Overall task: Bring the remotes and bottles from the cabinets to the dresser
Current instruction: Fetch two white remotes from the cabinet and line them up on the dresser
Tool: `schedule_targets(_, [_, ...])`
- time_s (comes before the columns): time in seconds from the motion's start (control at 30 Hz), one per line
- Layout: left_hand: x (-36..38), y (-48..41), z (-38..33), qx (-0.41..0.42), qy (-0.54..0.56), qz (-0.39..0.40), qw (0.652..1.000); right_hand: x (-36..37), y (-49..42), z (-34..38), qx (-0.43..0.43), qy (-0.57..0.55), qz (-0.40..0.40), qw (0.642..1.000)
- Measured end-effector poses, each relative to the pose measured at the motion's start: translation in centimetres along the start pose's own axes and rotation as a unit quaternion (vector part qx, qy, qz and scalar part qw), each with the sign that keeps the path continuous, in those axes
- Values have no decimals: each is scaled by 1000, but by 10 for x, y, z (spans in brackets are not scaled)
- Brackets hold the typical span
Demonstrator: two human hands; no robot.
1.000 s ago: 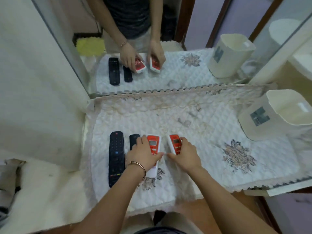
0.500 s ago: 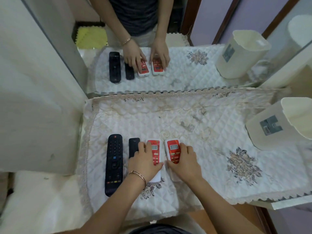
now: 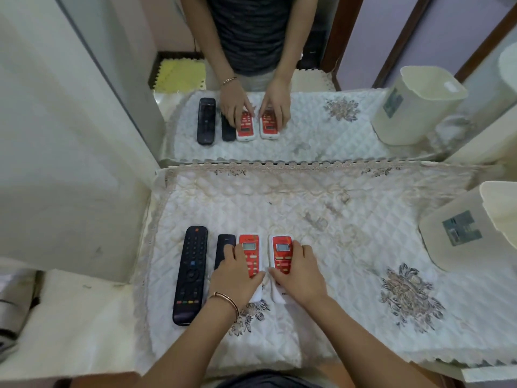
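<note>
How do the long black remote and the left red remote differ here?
The long black remote is dark, longer and untouched; the left red remote is red-faced with a white rim and a small screen, shorter, and lies under the left hand. Both lie flat, lengthwise, on the quilted cloth.

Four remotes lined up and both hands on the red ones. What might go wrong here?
The left hand also overlaps the small black remote, so lifting away might nudge it askew. The quilted cover looks loose and could drag under the right hand, shifting both red remotes.
</note>
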State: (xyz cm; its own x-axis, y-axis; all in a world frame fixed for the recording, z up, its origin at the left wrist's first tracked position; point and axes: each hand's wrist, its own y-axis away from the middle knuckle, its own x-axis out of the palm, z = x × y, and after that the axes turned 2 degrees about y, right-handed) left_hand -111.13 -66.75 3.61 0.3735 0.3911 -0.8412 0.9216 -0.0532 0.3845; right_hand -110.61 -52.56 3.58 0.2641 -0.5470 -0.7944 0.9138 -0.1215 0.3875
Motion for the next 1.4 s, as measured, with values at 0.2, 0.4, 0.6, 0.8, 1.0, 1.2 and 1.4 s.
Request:
schedule_targets(0.2, [0, 0, 7, 6, 10, 5, 1000, 1, -8, 6, -26, -10, 17, 999])
schedule_targets(0.4, [2, 6, 12, 10, 19, 1, 1000, 7, -5, 7, -31, -35, 22, 999])
schedule_targets(0.6, [-5, 10, 26, -11, 4, 0, 1000, 18, -6, 22, -51, -20, 33, 998])
schedule_targets(0.8, [-8, 10, 35, -12, 19, -7, 1000, 23, -5, 28, -50, -34, 30, 998])
schedule_targets(1.0, [-7, 10, 39, 12, 49, -12, 999, 21, 3, 28, -36, -43, 16, 998])
schedule_targets(1.2, [-10, 15, 43, 65, 81, -25, 994, 11, 17, 24, -19, -98, 16, 995])
schedule_targets(1.4, [-8, 13, 16, 189, 56, 47, 979, -1, 56, -18, 69, -173, -46, 981])
